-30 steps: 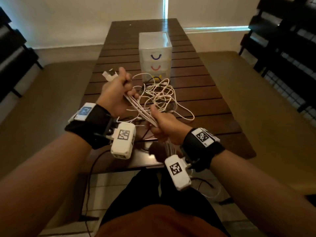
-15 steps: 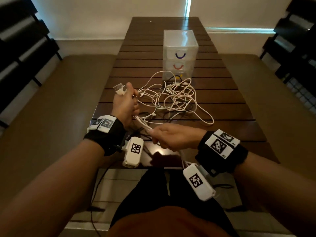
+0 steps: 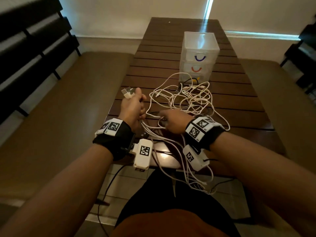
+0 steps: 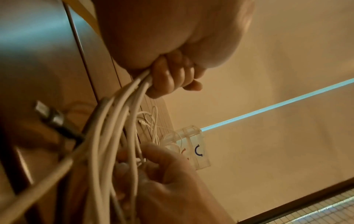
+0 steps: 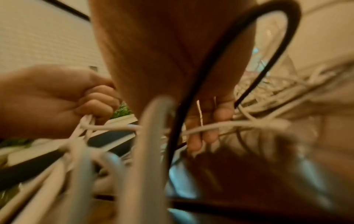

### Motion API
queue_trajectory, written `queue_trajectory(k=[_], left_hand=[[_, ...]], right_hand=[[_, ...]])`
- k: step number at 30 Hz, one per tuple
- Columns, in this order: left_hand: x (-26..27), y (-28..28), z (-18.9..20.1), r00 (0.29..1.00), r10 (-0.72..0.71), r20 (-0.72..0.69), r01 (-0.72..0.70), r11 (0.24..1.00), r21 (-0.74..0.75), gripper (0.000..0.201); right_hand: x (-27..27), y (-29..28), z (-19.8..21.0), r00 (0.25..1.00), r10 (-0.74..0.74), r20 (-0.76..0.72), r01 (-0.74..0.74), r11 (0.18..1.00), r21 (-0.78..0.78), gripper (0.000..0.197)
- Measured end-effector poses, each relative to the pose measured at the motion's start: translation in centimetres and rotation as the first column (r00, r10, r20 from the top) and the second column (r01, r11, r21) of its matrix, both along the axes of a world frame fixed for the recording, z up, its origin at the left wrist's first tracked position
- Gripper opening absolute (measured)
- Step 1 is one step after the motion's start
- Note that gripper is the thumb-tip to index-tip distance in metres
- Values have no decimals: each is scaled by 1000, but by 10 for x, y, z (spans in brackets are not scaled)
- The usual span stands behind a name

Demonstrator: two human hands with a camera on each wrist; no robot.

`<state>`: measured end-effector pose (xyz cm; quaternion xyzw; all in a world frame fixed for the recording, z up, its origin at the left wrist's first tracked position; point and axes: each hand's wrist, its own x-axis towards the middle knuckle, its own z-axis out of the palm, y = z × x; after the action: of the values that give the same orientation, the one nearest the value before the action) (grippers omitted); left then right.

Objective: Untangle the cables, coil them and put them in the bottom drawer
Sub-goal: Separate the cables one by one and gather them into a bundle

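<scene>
White cables (image 3: 181, 100) lie in one tangled heap on the slatted wooden table (image 3: 239, 103) in the head view, just near of a clear drawer unit (image 3: 200, 55) that has three drawers with blue, red and yellow curved handles. At the near left, the left hand (image 3: 133, 108) is fisted round a bundle of strands, and a small white plug (image 3: 128, 94) sticks out above its knuckles. The right hand (image 3: 172, 120), just to its right, lies among the strands with fingers bent down; its grip is hidden here. Each wrist wears a black band with checkered marker tags; no lettering can be read.

From the left wrist, the left hand's fingers (image 4: 172, 75) are curled tight round several white strands. The right hand (image 4: 168, 174) below pinches thin strands, and a dark metal-tipped connector (image 4: 49, 115) hangs at the left.

From the right wrist, blurred, the right hand's fingertips (image 5: 210, 125) close on a white strand, a black cable (image 5: 220, 75) loops over the palm, and the left hand (image 5: 57, 100) clenches its bundle.
</scene>
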<state>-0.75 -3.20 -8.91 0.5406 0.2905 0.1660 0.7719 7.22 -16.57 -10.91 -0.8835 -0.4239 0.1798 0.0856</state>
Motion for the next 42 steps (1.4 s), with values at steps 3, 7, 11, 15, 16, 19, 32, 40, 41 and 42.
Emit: queue_trajectory(k=[3, 7, 11, 15, 16, 19, 32, 40, 41, 42], left_hand=[[-9, 7, -3, 998, -35, -45, 39, 995, 89, 37], [-15, 4, -2, 992, -119, -47, 126, 970, 209, 26], [-11, -15, 5, 933, -358, -30, 352, 895, 274, 29], [-10, -24, 5, 895, -437, -91, 434, 804, 406, 34], [-11, -25, 5, 893, -438, -102, 435, 784, 442, 31], [-10, -28, 9, 916, -388, -98, 386, 791, 475, 23], [-5, -30, 42, 910, -402, 104, 342, 869, 358, 25], [-4, -23, 48, 774, -592, 225, 509, 793, 336, 22], [-4, -24, 47, 793, -571, 211, 484, 802, 349, 21], [-3, -25, 46, 816, -547, 186, 457, 809, 370, 19]], right_hand=[[5, -1, -5, 996, -83, 12, 80, 981, 175, 19], [6, -8, 21, 981, -93, -170, 162, 875, 457, 18], [-1, -21, 57, 978, 6, -210, 129, 773, 621, 21], [9, -38, 85, 907, -60, -417, 389, 502, 772, 32], [12, -42, 90, 899, -78, -431, 419, 434, 797, 36], [11, -50, 92, 923, -93, -374, 378, 407, 831, 45], [-12, -47, 67, 963, 42, -265, 200, 543, 815, 72], [-4, -38, 58, 961, 72, -267, 151, 673, 724, 19], [-4, -39, 61, 958, 95, -272, 143, 662, 736, 23], [-5, -40, 65, 952, 110, -285, 154, 634, 758, 26]])
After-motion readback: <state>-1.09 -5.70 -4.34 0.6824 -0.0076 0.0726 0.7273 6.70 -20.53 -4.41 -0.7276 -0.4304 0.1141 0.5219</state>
